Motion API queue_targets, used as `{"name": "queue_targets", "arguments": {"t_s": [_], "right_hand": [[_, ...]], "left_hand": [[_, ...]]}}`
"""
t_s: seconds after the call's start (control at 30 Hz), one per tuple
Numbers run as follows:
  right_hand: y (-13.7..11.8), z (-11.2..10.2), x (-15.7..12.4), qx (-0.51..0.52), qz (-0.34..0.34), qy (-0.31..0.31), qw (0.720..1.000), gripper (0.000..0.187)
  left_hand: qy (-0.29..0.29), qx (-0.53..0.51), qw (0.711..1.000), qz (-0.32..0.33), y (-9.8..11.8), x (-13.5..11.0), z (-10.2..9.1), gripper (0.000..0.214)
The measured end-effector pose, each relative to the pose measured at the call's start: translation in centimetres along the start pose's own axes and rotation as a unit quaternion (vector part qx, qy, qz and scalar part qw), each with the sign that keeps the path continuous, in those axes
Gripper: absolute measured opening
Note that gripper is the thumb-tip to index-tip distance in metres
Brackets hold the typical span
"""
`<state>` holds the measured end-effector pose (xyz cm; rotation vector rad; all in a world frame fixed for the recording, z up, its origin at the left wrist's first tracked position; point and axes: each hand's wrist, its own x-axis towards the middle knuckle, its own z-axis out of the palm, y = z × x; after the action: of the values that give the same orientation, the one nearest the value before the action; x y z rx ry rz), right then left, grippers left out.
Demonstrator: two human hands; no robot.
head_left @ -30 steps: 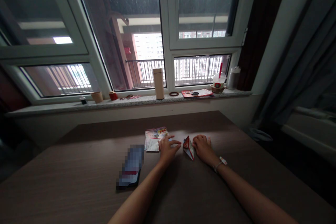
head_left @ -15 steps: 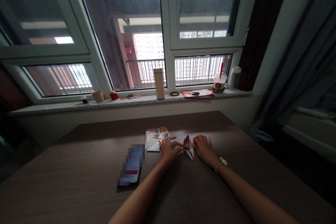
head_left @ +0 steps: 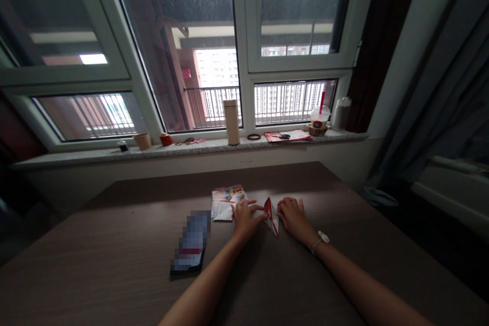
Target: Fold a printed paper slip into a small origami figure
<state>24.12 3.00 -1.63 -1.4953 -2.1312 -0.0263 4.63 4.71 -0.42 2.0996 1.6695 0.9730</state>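
Head view: the left hand (head_left: 246,219) is resting palm-down on the dark wood-grain table (head_left: 95,249), its fingers stretching right to the folded red-and-white paper (head_left: 272,216); the right hand (head_left: 292,217) is pressing its slightly curled fingers against the paper's right side; whether either is gripping it, I cannot tell.

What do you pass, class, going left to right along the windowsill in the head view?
A tan paper cup, a red jar, a tall beige flask, a dark bracelet, red papers, a lidded plastic cup with a red straw, a white canister.
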Motion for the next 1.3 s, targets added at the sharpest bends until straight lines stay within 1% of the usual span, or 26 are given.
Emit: {"name": "queue_targets", "arguments": {"t_s": [0.33,0.53,1.07,1.3], "right_hand": [[-0.1,0.2,0.1,-0.001,-0.016,-0.004,1.000,0.015],[-0.3,-0.1,0.0,-0.003,-0.019,-0.003,1.000,0.013],[-0.9,-0.9,0.0,0.012,-0.009,-0.014,1.000,0.011],[-1.2,-1.2,0.0,0.036,0.005,-0.022,0.999,0.009]], "left_hand": [[-0.013,0.022,1.000,-0.007,0.4,-0.2,0.2,0.012],[-0.022,0.036,0.999,-0.005,0.8,-0.3,0.1,0.011],[-0.032,0.071,0.996,-0.031,1.1,-0.1,0.2,0.018],[-0.050,0.072,0.996,-0.034,1.1,0.0,-0.4,0.021]]}}
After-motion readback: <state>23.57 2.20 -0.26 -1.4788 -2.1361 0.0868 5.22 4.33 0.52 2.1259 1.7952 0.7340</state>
